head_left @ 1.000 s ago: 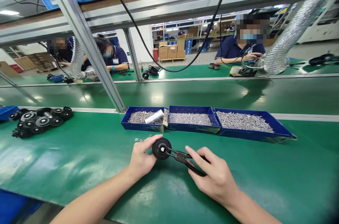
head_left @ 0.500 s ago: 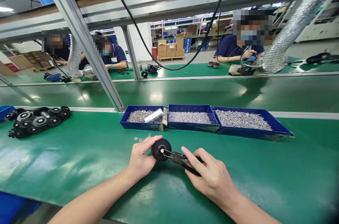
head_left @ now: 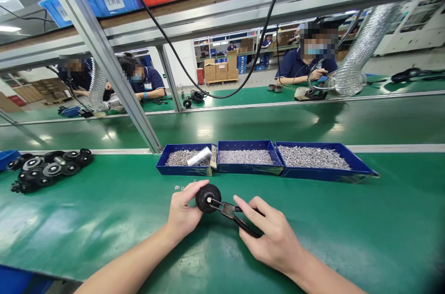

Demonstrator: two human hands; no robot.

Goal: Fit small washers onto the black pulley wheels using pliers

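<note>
My left hand (head_left: 182, 215) pinching black wheel (head_left: 207, 198), frame centre; my right hand (head_left: 271, 233) grip pressed on pliers (head_left: 231, 213), tips at wheel hub, above green worktop (head_left: 104, 220).

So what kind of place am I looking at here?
Most likely a factory assembly line. Long green benches run in rows, blue trays of small metal fasteners sit ahead, and uniformed co-workers work opposite while the right hand applies pliers to a black wheel.

Three blue trays (head_left: 248, 167) of small metal parts stand in a row on the green bench (head_left: 86, 220). Far left of the trays lies a heap of black wheels (head_left: 48, 171). Behind the trays, people in dark blue shirts (head_left: 299, 64) sit working.
</note>
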